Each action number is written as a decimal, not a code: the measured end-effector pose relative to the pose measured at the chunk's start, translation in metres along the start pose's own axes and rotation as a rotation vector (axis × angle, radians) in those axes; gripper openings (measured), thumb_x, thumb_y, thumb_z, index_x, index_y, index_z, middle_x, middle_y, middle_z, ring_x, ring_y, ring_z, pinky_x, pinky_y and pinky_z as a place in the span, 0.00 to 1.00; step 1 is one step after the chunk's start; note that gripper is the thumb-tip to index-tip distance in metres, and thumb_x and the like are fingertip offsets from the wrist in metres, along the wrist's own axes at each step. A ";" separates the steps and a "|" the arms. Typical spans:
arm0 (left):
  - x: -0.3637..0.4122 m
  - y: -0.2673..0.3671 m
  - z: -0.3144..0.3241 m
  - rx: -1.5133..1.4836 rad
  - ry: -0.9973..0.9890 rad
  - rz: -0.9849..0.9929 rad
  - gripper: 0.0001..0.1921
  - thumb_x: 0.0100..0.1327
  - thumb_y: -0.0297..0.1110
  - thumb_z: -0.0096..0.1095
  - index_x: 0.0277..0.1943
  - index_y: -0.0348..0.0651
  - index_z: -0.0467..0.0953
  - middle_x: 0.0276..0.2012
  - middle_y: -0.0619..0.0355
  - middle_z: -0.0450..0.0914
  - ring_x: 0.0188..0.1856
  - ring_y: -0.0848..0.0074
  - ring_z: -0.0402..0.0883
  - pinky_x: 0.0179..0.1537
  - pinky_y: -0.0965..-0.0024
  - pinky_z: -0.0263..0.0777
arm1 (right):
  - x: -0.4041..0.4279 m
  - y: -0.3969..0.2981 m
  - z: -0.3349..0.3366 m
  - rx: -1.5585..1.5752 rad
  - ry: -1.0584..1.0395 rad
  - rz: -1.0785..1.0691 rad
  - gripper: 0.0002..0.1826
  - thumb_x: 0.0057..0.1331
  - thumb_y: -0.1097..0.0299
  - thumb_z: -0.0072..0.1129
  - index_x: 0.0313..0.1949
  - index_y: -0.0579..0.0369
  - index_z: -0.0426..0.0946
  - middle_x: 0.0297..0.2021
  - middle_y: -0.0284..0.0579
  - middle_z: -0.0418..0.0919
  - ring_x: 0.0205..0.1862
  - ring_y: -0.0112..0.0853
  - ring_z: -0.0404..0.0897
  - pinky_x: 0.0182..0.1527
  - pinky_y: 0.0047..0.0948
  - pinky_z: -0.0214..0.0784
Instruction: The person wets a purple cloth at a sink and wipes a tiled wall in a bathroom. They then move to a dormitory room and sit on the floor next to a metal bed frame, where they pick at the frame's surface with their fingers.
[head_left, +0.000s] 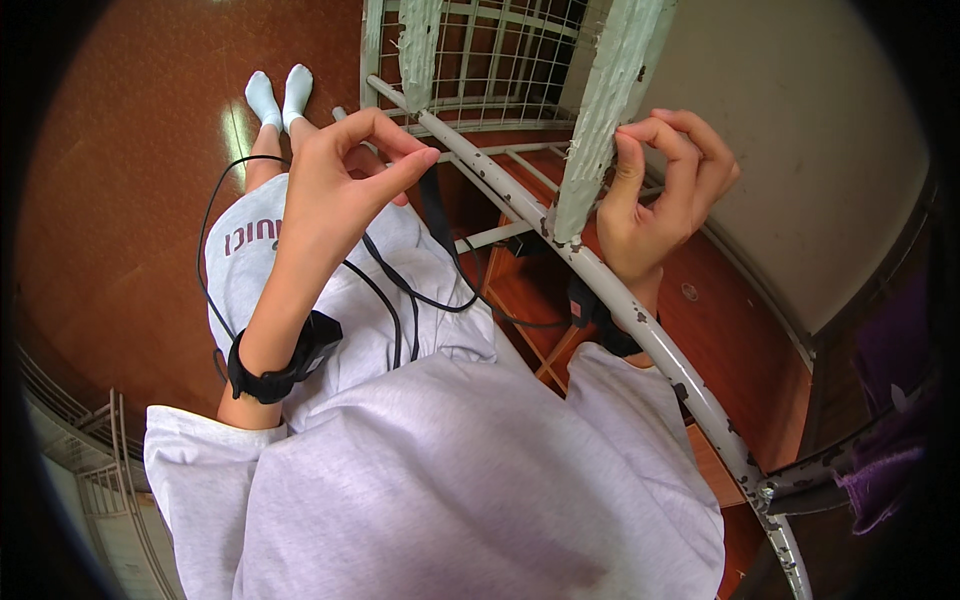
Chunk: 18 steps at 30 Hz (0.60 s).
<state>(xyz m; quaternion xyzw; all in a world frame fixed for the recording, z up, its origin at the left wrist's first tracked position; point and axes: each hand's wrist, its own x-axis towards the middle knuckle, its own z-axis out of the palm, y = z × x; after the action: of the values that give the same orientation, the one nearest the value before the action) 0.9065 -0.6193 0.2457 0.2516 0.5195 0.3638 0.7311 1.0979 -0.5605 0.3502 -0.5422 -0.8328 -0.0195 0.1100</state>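
My left hand (341, 172) is raised over my lap, its thumb and forefinger tips pinched together. Nothing shows between them. Past a white metal bed rail (510, 191) with chipped paint, my right hand (667, 191) bends its thumb and forefinger tips close together. Those tips meet the right edge of a ragged white strip (592, 127) that rises from the rail; whether they grip it is unclear. A second ragged strip (418, 52) stands farther along the rail. Each wrist wears a black strapped device, the left one (281, 360) plainer to see.
Black cables (394, 277) loop across my lap. A wire mesh panel (502, 60) and a white ladder-like frame (525, 161) lie beyond the rail. Reddish-brown floor (135, 225) spreads at left. Purple cloth (885, 480) hangs at right, near a pale wall (772, 150).
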 end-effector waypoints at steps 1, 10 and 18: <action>0.000 0.001 0.001 -0.003 -0.003 0.004 0.07 0.56 0.29 0.67 0.28 0.36 0.76 0.22 0.63 0.76 0.20 0.87 0.74 0.22 0.86 0.64 | 0.001 -0.001 0.001 -0.008 -0.006 -0.005 0.05 0.56 0.76 0.61 0.31 0.53 0.76 0.39 0.39 0.72 0.44 0.35 0.65 0.48 0.32 0.57; 0.000 0.001 -0.001 0.010 -0.005 0.012 0.07 0.56 0.29 0.67 0.29 0.36 0.76 0.21 0.63 0.77 0.20 0.87 0.74 0.22 0.86 0.64 | -0.004 0.004 0.010 0.034 -0.037 -0.046 0.02 0.63 0.73 0.52 0.31 0.53 0.70 0.39 0.42 0.69 0.45 0.37 0.62 0.49 0.34 0.53; 0.000 0.006 -0.001 0.003 -0.039 -0.071 0.08 0.54 0.30 0.70 0.27 0.38 0.76 0.26 0.64 0.71 0.22 0.86 0.74 0.26 0.85 0.65 | -0.008 0.010 0.012 0.129 -0.012 -0.037 0.04 0.65 0.71 0.50 0.31 0.54 0.69 0.39 0.43 0.69 0.44 0.38 0.61 0.50 0.34 0.52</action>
<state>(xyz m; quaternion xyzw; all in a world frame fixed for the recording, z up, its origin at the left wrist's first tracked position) 0.9036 -0.6150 0.2498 0.2410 0.5141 0.3317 0.7534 1.1080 -0.5615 0.3357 -0.5185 -0.8429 0.0356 0.1392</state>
